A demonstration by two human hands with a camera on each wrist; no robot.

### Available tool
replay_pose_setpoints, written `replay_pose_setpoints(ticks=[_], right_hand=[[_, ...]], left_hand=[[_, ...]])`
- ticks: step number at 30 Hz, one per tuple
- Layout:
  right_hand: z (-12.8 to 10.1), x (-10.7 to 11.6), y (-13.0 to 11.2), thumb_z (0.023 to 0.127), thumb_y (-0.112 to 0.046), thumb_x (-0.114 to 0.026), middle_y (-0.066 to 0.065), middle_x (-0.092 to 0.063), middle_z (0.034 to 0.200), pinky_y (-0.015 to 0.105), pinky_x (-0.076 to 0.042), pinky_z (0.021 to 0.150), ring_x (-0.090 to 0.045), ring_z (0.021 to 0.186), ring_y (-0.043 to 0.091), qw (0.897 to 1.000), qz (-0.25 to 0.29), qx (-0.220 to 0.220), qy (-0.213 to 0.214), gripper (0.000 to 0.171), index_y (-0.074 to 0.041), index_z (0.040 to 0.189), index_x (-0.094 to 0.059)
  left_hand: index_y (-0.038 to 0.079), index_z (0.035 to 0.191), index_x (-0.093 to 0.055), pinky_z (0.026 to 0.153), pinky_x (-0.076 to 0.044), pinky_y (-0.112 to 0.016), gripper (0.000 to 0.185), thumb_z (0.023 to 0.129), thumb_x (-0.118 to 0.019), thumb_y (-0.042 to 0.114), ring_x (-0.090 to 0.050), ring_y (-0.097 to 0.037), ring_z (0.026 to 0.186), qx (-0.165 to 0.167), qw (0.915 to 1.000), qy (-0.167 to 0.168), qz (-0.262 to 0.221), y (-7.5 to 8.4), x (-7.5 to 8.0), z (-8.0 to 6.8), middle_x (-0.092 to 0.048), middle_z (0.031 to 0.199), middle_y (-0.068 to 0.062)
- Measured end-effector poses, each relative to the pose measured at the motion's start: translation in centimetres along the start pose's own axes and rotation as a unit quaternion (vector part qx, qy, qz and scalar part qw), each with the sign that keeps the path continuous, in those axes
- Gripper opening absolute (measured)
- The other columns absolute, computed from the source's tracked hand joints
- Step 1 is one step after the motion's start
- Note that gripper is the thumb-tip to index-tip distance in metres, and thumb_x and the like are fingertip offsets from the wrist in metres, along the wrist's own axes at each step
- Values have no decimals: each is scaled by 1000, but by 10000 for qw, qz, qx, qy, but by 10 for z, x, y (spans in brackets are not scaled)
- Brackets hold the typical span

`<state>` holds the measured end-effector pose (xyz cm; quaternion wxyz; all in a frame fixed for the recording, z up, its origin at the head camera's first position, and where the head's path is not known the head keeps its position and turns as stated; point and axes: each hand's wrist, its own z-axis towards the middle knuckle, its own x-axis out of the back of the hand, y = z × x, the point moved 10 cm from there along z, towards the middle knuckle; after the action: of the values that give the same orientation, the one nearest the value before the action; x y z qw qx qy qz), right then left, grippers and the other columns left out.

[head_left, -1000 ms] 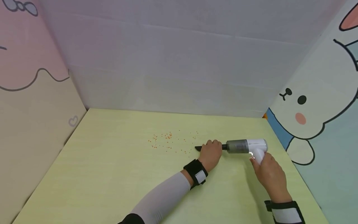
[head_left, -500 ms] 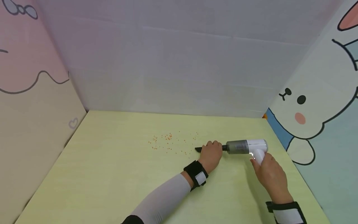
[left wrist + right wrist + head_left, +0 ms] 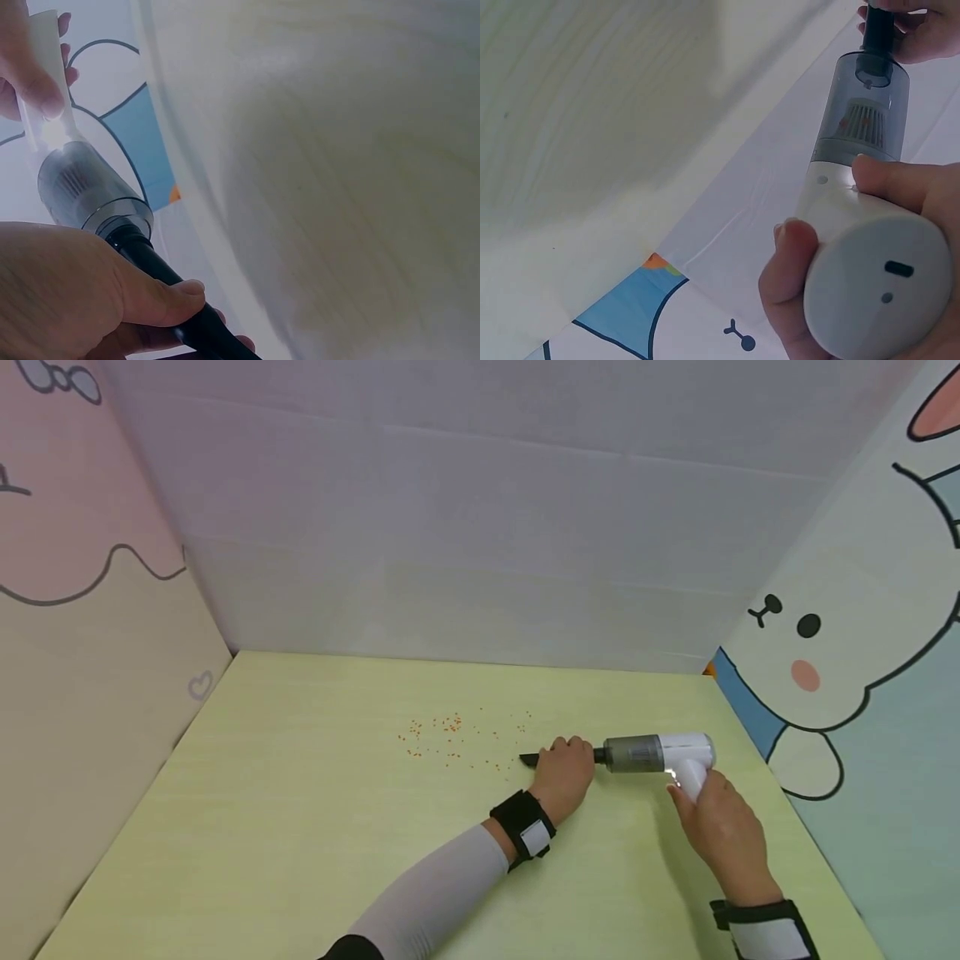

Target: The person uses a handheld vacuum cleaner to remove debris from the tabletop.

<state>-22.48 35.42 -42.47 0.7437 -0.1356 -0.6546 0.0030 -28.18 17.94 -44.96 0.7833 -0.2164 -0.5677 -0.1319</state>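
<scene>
Nearest, the two hands: one right hand (image 3: 722,835) and one left hand (image 3: 567,774), each with a black wrist strap, the left arm in a pale grey sleeve (image 3: 438,893). Between them lies one handheld vacuum cleaner (image 3: 658,753), low on the right part of the yellow-green worktop (image 3: 285,827), its length running left to right.

The right hand's grip is closed round the white handle (image 3: 693,781); in the right wrist view the thumb and fingers (image 3: 799,259) curl round the white body just behind the grey see-through dust cup (image 3: 864,112). A small light glows on the handle near the fingers.

The left hand's grip is closed round the black nozzle (image 3: 531,760): in the left wrist view the thumb (image 3: 161,296) lies over the black tube (image 3: 154,262) where it leaves the dust cup, with the fingers tucked underneath. Only the flat tip of the nozzle shows past the knuckles, resting at the worktop.

Just beyond the tip lies one loose scatter of small orange grains (image 3: 450,735), too many and too fine to count, spread leftward.

Farthest, three panels stand around the worktop: one pink and cream on the left (image 3: 82,610), one plain pale at the back (image 3: 480,527), one with a cartoon rabbit (image 3: 832,643) on the right.
</scene>
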Motion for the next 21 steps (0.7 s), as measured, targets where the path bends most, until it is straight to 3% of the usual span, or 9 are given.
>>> replay_pose_setpoints(ticks=[9, 21], right_hand=[[-3, 1, -4, 97, -28, -68, 38, -57, 89, 54, -55, 56, -63, 70, 43, 10000, -41, -71, 19, 57, 22, 111, -43], [-7, 0, -5, 98, -29, -67, 37, -57, 89, 53, -53, 54, -62, 69, 42, 10000, 22, -22, 33, 57, 22, 112, -44]], left_hand=[[14, 111, -70, 72, -60, -31, 17, 103, -62, 26, -67, -17, 88, 43, 9999, -58, -138, -1, 0, -2, -66, 98, -2], [14, 109, -71, 71, -60, -32, 18, 103, -61, 27, -67, -17, 87, -5, 9998, 177, -91, -2, 3, -7, -67, 96, -2]])
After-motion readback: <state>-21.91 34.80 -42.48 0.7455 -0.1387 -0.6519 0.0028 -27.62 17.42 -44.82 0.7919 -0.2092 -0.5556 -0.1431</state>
